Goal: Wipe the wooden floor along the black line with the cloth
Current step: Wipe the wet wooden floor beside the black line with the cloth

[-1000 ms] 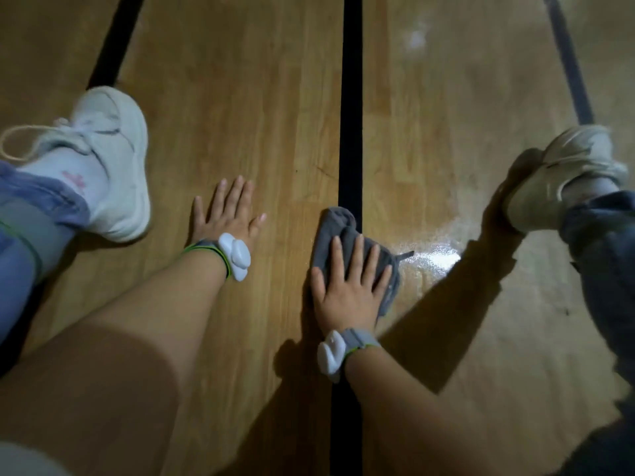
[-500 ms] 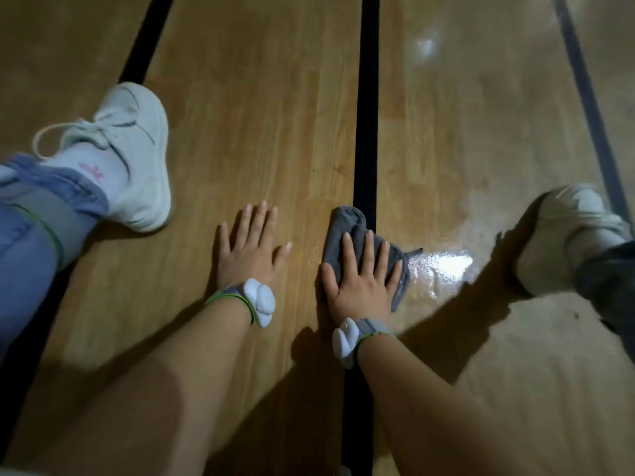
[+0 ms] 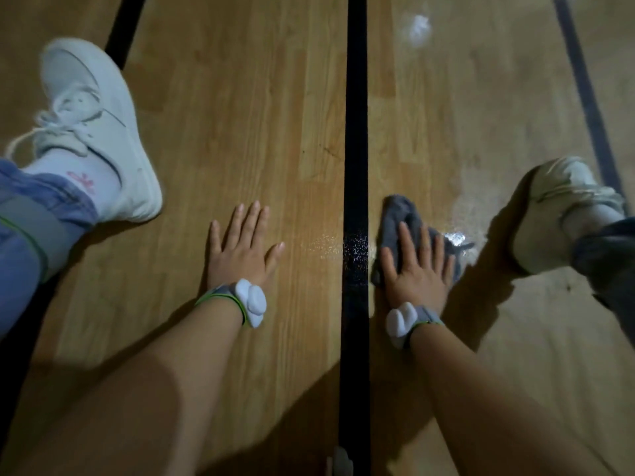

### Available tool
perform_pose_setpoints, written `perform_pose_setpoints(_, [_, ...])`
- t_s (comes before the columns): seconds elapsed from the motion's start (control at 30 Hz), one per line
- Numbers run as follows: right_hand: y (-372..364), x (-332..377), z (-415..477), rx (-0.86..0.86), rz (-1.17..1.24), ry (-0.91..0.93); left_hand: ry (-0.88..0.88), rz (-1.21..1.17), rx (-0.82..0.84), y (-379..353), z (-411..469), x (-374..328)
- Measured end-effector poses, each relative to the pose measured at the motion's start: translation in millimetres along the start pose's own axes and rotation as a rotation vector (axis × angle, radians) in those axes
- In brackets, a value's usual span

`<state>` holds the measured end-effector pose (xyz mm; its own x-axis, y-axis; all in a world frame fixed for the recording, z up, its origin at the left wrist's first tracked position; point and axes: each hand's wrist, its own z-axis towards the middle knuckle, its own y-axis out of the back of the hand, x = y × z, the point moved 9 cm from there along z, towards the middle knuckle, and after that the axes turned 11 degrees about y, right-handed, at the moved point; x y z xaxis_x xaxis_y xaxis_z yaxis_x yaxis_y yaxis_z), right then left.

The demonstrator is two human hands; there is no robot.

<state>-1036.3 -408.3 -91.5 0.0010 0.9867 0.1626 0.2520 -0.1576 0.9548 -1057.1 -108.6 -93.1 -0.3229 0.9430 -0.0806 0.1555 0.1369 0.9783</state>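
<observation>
Across the whole frame lies the wooden floor point(image 3: 240, 97), split down the centre by the black line point(image 3: 355, 132). Left of the line, the left hand point(image 3: 240, 252) rests flat, fingers spread. Just right of the line, the right hand point(image 3: 417, 269) presses flat, fingers straight, on the grey cloth point(image 3: 398, 214).

far: wooden floor point(image 3: 240, 97) open along both sides of black line point(image 3: 355, 97) | left: white shoe point(image 3: 99, 132) blocks, well apart | right: beige shoe point(image 3: 556, 214) blocks, near cloth point(image 3: 400, 214)
</observation>
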Motion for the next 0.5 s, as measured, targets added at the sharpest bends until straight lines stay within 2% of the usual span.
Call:
perform_pose_setpoints(0.1, [3.3,-22.1,-1.9,-0.025,0.032,-0.111,-0.003,-0.005,-0.004,-1.3,1.8,-1.4])
perform_pose_setpoints(0.27, [-3.3,1.5,-12.4,-0.070,0.024,-0.180,-0.002,-0.001,-0.007,-3.3,0.3,-1.3])
perform_pose_setpoints(0.37, [-14.4,39.1,-22.9,-0.060,-0.018,-0.095,-0.004,-0.006,0.007,-3.4,-0.4,-2.2])
perform_pose_setpoints(0.5, [-37.1,110.4,-46.5,-0.054,-0.018,0.167,0.011,-0.011,0.003,-3.8,2.5,-0.7])
